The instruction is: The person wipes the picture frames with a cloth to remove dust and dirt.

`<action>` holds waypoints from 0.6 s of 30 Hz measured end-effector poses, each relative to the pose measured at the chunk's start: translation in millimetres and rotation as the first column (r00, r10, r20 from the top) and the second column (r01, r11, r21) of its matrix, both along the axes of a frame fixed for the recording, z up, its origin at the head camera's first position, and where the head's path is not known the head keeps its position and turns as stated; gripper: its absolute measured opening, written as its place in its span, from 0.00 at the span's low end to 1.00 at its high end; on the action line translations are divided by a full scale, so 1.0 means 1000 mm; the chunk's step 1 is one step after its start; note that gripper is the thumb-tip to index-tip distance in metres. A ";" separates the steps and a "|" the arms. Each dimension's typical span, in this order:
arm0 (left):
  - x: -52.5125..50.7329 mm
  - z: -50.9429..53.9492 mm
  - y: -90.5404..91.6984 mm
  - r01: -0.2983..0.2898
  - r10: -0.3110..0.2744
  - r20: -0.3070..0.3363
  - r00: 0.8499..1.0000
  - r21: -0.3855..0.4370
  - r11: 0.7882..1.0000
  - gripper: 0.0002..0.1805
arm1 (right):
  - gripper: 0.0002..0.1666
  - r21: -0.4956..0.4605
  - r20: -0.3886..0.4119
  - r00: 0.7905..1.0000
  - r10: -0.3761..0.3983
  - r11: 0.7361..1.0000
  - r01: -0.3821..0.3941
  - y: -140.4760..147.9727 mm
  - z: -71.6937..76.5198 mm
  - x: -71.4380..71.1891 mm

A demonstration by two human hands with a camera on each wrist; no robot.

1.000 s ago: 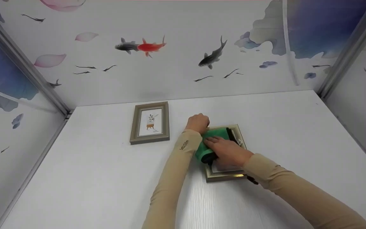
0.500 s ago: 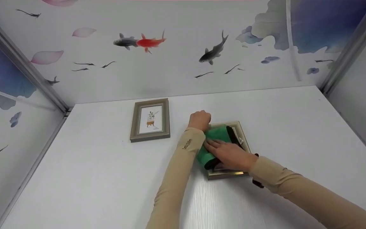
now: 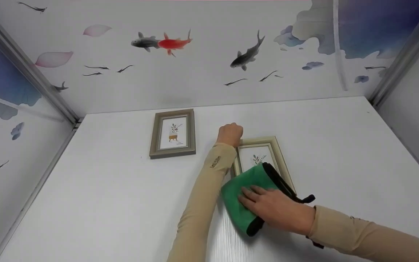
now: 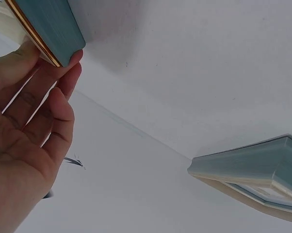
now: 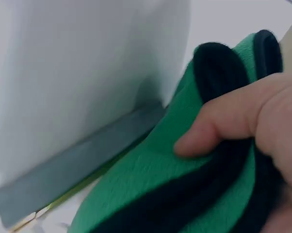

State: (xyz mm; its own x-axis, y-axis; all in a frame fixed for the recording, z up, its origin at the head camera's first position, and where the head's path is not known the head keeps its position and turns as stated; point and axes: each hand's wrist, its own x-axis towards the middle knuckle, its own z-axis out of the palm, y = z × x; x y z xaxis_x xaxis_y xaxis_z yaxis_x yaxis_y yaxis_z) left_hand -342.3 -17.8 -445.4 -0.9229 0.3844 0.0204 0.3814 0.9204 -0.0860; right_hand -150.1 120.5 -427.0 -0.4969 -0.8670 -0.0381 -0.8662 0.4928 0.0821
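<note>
At the upper left corner of a light gold picture frame (image 3: 279,160), my left hand (image 3: 230,134) holds the edge. In the left wrist view, the thumb and fingers of the left hand (image 4: 34,111) pinch that corner of the picture frame (image 4: 54,24). My right hand (image 3: 278,209) grips a folded green cloth (image 3: 244,185) with black edging, which covers the lower part of the frame and hangs past its bottom. The right wrist view has the thumb (image 5: 209,128) pressing into the folds of the cloth (image 5: 136,174). A plant drawing shows partly above the cloth.
Left of the hands, a second, grey-brown picture frame (image 3: 173,134) with a potted-plant drawing sits on the white surface (image 3: 104,203). Beyond stands a panel (image 3: 202,80) printed with fish and petals. Metal posts (image 3: 395,54) edge both sides.
The right hand has drawn the cloth down and slightly right across the frame, uncovering the upper part of its picture. The left hand keeps its hold at the corner.
</note>
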 end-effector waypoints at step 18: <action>0.004 -0.004 0.000 0.035 -0.037 0.035 0.999 0.053 0.998 0.07 | 0.21 0.130 -0.315 0.854 -0.414 0.873 0.471 -0.077 -0.025 -0.028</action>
